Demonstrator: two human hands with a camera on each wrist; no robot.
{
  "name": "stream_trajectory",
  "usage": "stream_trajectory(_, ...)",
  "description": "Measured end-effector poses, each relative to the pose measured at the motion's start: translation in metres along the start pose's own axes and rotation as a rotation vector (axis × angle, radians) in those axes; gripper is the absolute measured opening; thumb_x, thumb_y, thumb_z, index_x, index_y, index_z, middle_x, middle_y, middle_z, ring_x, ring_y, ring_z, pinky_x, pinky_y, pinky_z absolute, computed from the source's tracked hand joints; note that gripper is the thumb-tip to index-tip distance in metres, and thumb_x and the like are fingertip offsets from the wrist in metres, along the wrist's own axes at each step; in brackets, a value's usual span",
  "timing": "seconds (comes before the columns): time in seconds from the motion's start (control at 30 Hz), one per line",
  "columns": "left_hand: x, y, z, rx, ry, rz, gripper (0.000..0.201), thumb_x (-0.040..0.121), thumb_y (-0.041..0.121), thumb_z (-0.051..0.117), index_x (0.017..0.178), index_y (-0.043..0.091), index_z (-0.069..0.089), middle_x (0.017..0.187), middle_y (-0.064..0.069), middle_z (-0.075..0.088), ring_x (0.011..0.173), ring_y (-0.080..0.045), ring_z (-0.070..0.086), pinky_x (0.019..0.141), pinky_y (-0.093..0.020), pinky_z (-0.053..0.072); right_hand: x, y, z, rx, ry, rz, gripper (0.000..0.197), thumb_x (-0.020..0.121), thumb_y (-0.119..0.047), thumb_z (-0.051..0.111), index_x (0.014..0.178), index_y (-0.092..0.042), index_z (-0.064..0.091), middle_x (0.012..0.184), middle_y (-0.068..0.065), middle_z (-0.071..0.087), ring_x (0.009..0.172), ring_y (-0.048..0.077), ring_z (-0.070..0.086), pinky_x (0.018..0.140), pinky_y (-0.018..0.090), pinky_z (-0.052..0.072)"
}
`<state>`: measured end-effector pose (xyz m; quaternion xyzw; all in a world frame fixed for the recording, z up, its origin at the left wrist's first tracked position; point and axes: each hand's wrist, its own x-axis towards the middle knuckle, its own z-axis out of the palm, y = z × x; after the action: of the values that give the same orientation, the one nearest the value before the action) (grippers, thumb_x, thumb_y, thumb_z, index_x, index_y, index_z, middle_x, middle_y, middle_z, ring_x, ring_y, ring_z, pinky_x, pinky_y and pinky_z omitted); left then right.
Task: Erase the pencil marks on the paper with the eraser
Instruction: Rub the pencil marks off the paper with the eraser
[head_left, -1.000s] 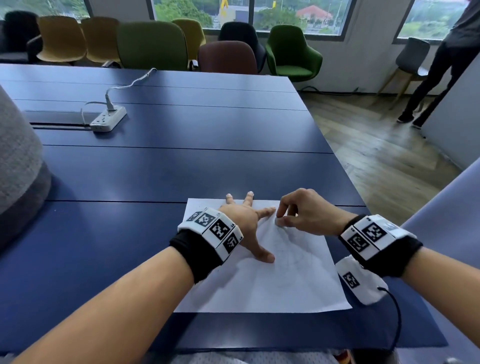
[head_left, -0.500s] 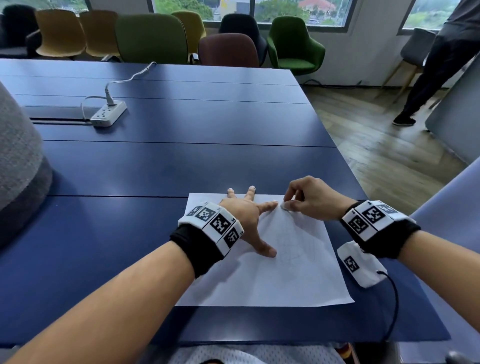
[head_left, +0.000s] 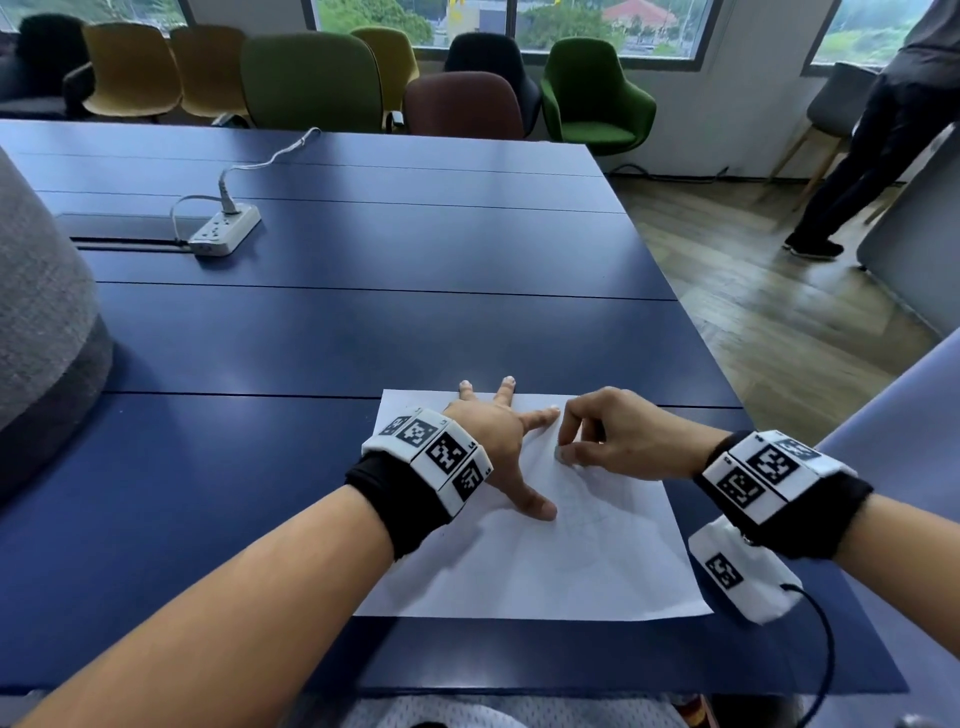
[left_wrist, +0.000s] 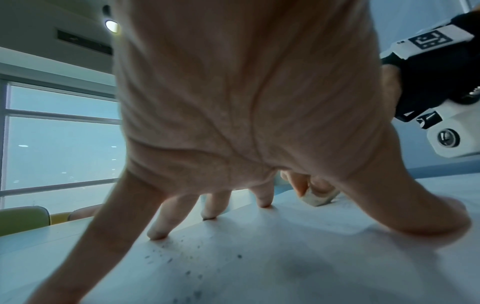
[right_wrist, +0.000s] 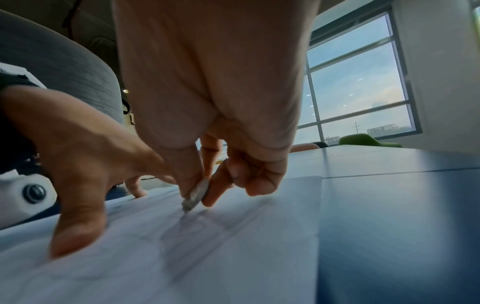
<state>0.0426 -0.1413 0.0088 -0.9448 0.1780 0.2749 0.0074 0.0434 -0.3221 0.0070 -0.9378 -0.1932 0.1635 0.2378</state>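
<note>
So the small, flat, greyish-white eraser (right_wrist: 195, 194) is pinched between the thumb and fingertips of the right hand (head_left: 621, 436), worn-looking with a smudgy grey edge, and its lower tip is down on the plain white sheet of paper (head_left: 545, 566) in the upper middle part of the page. From the left wrist view it reads as a pale, rounded-off chunk (left_wrist: 318, 199) tucked under those curled fingers. The paper is thin and matte, lying flat near the front edge of the dark blue, smooth table (head_left: 363, 332), which has long seams running across it. Faint grey pencil marks (right_wrist: 187, 232) sit just below the eraser tip, boxy and sketchy, a bit blurred. The left hand (head_left: 498, 436) is spread out flat, fingers straight and splayed, pressing the sheet down just beside the right hand. Little dark eraser crumbs (left_wrist: 182, 255) are scattered on the paper under that palm. Further back there's a white plastic power strip (head_left: 224, 229) with a cable.
</note>
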Motion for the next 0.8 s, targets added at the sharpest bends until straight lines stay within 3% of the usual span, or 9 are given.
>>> stream_trajectory(0.17,-0.001,0.001,0.000,0.004,0.005,0.003,0.121,0.060,0.077,0.073,0.150,0.054,-0.005,0.163,-0.004,-0.017,0.143,-0.054,-0.008,0.112,-0.056,0.026,0.007,0.014,-0.014,-0.048,0.145,0.064,0.011,0.086,-0.027,0.071,0.084,-0.018,0.065,0.067,-0.010,0.060,0.059,0.002,0.054,0.054,0.011,0.035)
stream_trajectory(0.37,-0.001,0.001,-0.001,0.003,-0.002,0.004,0.121,0.061,0.076,0.073,0.150,0.053,-0.007,0.163,-0.005,-0.018,0.143,-0.055,-0.009,0.113,-0.055,0.023,-0.003,0.001,-0.002,-0.033,-0.006,-0.008,0.010,0.086,-0.026,0.071,0.083,-0.020,0.064,0.058,-0.011,0.056,0.050,-0.002,0.052,0.050,0.009,0.038)
stream_trajectory(0.5,-0.001,0.002,-0.001,0.012,-0.002,0.003,0.121,0.061,0.077,0.072,0.150,0.053,-0.006,0.163,-0.005,-0.018,0.143,-0.056,-0.008,0.114,-0.056,0.022,0.007,0.013,-0.014,-0.061,0.128,0.061,0.011,0.088,-0.028,0.070,0.085,-0.019,0.063,0.068,-0.010,0.060,0.060,0.001,0.053,0.054,0.011,0.035)
stream_trajectory(0.67,-0.001,0.002,-0.002,0.028,-0.001,0.004,0.121,0.061,0.077,0.071,0.150,0.052,-0.007,0.163,-0.007,-0.018,0.142,-0.056,-0.007,0.114,-0.055,0.023,-0.002,0.001,-0.001,-0.035,-0.021,-0.009,0.011,0.087,-0.026,0.070,0.082,-0.020,0.063,0.061,-0.009,0.058,0.050,0.000,0.052,0.050,0.010,0.038)
stream_trajectory(0.8,0.000,0.000,-0.001,0.016,-0.006,-0.004,0.121,0.060,0.078,0.071,0.149,0.054,-0.007,0.163,-0.004,-0.018,0.143,-0.055,-0.009,0.114,-0.058,0.023,0.013,0.010,-0.014,-0.051,0.099,0.046,0.011,0.087,-0.027,0.070,0.087,-0.018,0.065,0.067,-0.009,0.061,0.058,0.001,0.054,0.052,0.009,0.036)
